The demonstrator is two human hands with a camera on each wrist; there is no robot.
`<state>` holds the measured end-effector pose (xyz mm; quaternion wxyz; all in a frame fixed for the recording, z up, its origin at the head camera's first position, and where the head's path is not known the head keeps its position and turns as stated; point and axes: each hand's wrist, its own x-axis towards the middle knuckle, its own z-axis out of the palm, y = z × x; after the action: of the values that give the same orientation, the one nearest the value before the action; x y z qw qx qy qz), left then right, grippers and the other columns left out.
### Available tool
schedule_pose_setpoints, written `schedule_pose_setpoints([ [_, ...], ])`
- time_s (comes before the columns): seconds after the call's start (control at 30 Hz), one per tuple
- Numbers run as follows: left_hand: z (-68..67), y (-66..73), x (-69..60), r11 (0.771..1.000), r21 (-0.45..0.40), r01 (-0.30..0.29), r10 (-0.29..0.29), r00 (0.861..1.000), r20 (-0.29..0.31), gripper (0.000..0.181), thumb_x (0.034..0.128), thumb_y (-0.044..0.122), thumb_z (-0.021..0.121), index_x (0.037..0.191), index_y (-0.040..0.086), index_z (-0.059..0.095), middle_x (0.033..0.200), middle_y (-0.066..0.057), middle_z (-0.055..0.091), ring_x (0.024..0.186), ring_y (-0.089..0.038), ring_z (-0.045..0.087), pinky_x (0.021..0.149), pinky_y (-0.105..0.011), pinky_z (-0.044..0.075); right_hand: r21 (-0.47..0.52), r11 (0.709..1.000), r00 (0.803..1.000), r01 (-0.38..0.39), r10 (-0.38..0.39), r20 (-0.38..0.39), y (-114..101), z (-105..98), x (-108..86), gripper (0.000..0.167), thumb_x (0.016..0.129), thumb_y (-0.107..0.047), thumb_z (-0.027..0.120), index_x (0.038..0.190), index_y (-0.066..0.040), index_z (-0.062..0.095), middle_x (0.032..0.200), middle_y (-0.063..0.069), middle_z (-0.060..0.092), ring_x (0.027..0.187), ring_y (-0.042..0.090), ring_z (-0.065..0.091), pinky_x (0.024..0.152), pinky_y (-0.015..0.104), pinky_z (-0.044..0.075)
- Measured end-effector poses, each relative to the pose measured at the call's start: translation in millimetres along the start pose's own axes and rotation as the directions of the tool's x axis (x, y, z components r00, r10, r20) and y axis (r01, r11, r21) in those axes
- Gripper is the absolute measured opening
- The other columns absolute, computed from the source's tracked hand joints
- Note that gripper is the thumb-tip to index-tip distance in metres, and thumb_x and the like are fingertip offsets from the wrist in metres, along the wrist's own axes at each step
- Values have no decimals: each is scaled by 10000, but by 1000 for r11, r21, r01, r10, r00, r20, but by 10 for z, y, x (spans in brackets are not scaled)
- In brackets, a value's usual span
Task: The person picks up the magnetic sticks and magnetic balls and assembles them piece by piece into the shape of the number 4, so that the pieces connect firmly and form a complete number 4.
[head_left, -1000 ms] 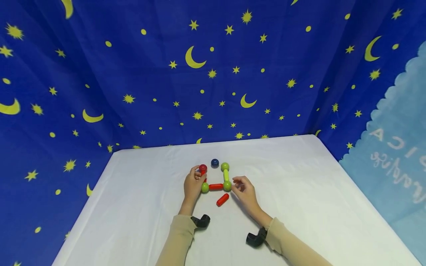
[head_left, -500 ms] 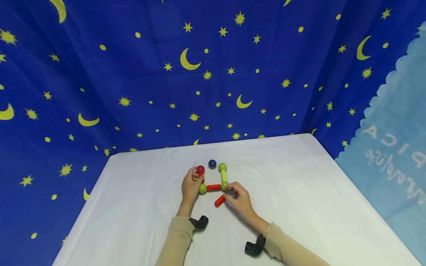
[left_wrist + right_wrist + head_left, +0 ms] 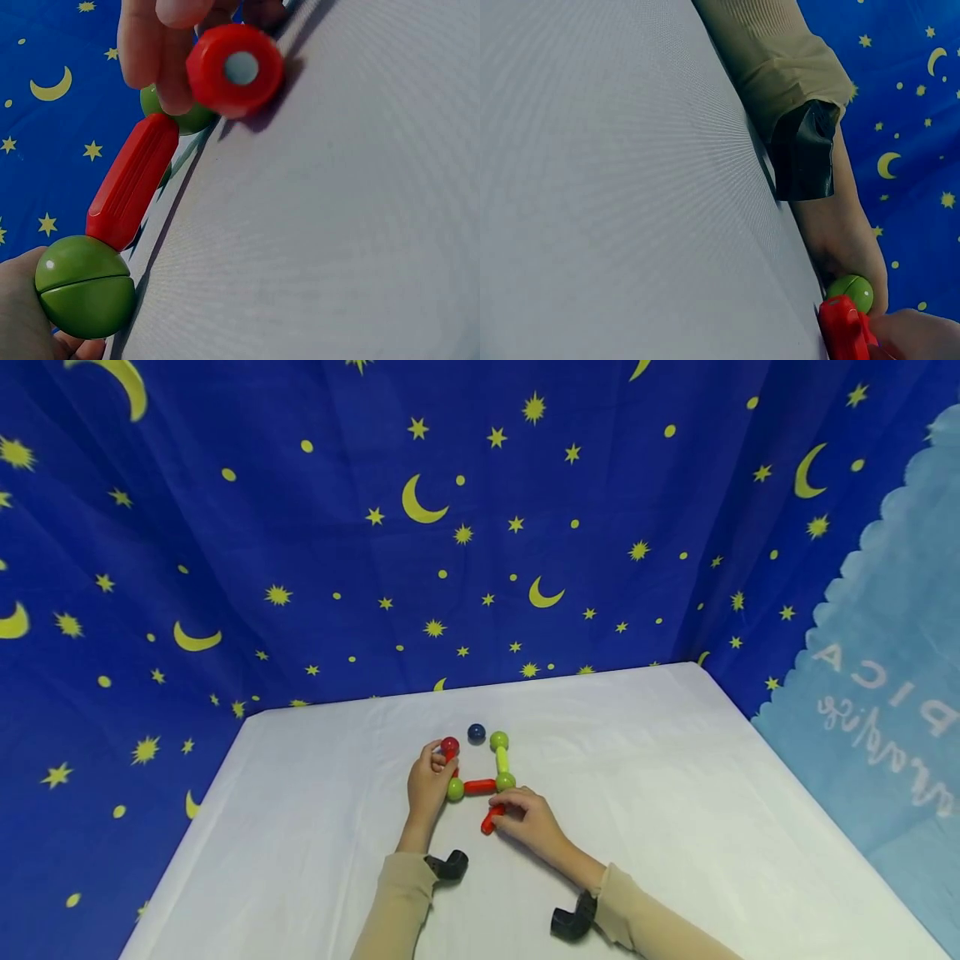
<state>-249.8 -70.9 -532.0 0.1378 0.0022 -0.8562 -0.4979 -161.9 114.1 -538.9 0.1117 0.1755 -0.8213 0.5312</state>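
Magnetic balls and rods form a three-sided shape on the white table. On its left side, my left hand (image 3: 427,787) holds the red rod (image 3: 453,764) that has a red ball (image 3: 449,745) on its far end. A green ball (image 3: 455,790) joins it to the front red rod (image 3: 480,787). At the right corner another green ball (image 3: 505,782) carries a lime rod (image 3: 502,761), topped by a third green ball (image 3: 498,741). My right hand (image 3: 534,820) pinches a loose red rod (image 3: 236,71) in front; its round metal end faces the left wrist camera.
A dark blue ball (image 3: 476,733) lies apart, between the shape's two far ends. Black wrist cameras (image 3: 573,918) jut inward from both sleeves. A blue star-patterned curtain (image 3: 480,527) stands behind the table (image 3: 637,760).
My right hand has moved left and toward me, from beside the right corner ball to the loose red rod, and has taken hold of it. The left hand keeps its grip.
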Motion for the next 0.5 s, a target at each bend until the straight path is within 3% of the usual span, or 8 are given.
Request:
schedule_pose_setpoints([
  [0.27,7,-8,3,1000,-12,-2,2,1000,-2,429,820,172,705,1218,49,601,857,-115,666,743,-153,540,705,-266,401,-78,991,992,112,-107,67,0,-12,0,241,712,-177,813,924,-111,720,957,1,693,879,105,537,780,224,453],
  [0.5,16,-24,7,1000,0,-3,3,1000,-7,428,826,183,702,1219,49,600,861,-109,668,740,-152,538,708,-272,402,-151,983,990,107,-91,109,0,-1,-20,288,690,-204,830,953,-159,720,1011,-24,657,920,89,507,826,238,450],
])
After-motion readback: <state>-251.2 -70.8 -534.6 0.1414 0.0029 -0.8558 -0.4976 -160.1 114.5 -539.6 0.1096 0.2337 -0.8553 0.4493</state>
